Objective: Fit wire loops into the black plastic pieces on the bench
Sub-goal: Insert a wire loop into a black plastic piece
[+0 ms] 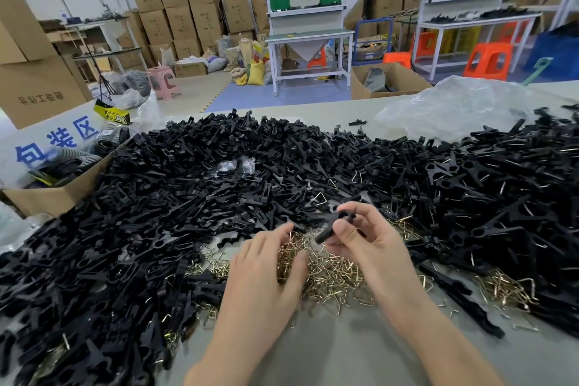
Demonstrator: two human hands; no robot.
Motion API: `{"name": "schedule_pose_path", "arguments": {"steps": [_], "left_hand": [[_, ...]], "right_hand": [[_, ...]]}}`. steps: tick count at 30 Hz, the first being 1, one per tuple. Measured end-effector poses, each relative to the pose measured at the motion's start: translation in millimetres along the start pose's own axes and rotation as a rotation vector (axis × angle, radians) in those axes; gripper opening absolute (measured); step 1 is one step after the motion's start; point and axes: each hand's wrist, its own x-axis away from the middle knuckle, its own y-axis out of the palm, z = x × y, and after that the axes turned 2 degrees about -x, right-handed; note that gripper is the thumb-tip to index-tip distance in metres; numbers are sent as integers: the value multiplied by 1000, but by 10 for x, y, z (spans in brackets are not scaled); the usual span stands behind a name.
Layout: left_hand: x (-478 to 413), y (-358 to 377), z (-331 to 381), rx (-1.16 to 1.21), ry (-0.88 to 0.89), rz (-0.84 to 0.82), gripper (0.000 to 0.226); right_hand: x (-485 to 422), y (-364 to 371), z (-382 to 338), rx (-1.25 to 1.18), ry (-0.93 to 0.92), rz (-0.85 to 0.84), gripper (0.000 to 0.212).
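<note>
black plastic pieces (188,182) lying heaped across bench (313,354) | left hand (266,263) resting fingertips in wire loops (332,276) piled at bench front, grip unclear | right hand (366,241) pinching one black piece (332,224) just above loops | clear bag (454,106) lying far right

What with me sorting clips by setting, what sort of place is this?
Probably a factory assembly floor: stacked cartons, metal workbenches, and a bench heaped with black plastic pieces.

- left hand (266,269), 8 o'clock from the other: palm down, fingers curled downward
- right hand (366,241): thumb and fingers pinching a slim black plastic piece (333,226)
</note>
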Motion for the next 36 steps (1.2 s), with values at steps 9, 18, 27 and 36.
{"name": "schedule_pose_path", "arguments": {"steps": [9, 18, 27, 36], "left_hand": [[-22, 34, -13, -240, 44, 52, 23], [-45, -32, 34, 297, -148, 224, 6], [-27, 34, -69, -4, -6, 44, 29], [-38, 21, -77, -168, 33, -20, 20]], "right_hand": [[-68, -60, 8, -42, -43, 127, 35], [-88, -76, 29, -36, -45, 137, 34], [-91, -89, 49, -6, -53, 128, 35], [-87, -76, 74, 49, -48, 121, 37]]}}
